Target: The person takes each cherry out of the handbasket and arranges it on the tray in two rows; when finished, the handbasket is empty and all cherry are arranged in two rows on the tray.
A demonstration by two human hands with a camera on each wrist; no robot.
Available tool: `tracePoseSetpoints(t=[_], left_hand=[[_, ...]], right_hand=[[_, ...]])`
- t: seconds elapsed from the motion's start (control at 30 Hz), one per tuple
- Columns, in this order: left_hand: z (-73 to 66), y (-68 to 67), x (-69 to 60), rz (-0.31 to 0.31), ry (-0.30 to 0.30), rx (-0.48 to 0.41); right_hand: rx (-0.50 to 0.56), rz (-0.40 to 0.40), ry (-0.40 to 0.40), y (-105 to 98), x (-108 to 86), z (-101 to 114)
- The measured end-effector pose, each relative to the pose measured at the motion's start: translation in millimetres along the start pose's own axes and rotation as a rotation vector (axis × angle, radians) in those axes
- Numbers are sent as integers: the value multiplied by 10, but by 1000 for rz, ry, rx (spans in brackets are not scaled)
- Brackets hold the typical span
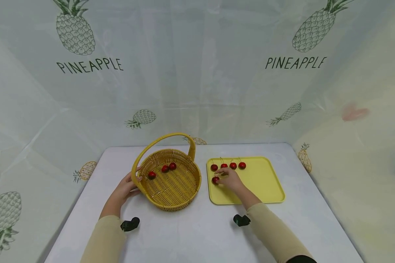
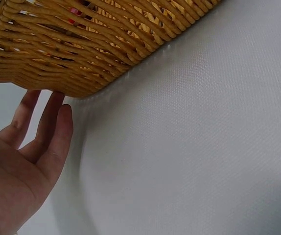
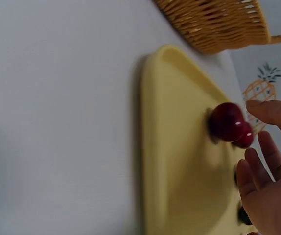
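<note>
A yellow wicker basket (image 1: 171,208) with an arched handle stands left of centre on the table, with 3 red cherries (image 1: 165,168) visible inside. My left hand (image 1: 126,186) holds its left rim beside the handle. In the left wrist view, several fingertips touch the woven outer wall. My right hand (image 1: 231,179) reaches over the left part of a yellow tray (image 1: 260,182). The thumb and fingers are spread near the closest cherry (image 3: 227,121), with a gap showing in the right wrist view. More cherries (image 1: 242,165) with stems lie in a row along the tray's back.
The basket and tray stand side by side on a white table (image 1: 184,237), with a narrow gap between them. A pineapple-printed sheet (image 1: 191,73) hangs behind and around the table. Dark wrist cameras (image 1: 241,220) are worn at both sleeves.
</note>
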State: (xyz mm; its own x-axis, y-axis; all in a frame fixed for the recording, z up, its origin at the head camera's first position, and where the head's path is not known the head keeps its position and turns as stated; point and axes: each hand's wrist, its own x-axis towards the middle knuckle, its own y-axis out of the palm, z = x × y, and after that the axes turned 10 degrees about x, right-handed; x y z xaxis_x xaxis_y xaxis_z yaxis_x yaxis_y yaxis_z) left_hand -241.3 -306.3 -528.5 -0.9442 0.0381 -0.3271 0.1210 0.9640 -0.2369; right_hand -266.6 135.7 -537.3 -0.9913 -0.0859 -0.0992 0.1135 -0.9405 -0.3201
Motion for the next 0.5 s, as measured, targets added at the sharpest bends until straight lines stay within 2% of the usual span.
tracePoseSetpoints(t=[0.2, 0.33, 0.5], left_hand=[[-33, -10, -16, -4, 5, 13], [-48, 10, -40, -8, 8, 36], [-39, 22, -44, -14, 4, 33]], right_hand=[[54, 45, -38, -19, -22, 284], [67, 97, -81, 48, -53, 447], [57, 154, -92, 186, -77, 608]])
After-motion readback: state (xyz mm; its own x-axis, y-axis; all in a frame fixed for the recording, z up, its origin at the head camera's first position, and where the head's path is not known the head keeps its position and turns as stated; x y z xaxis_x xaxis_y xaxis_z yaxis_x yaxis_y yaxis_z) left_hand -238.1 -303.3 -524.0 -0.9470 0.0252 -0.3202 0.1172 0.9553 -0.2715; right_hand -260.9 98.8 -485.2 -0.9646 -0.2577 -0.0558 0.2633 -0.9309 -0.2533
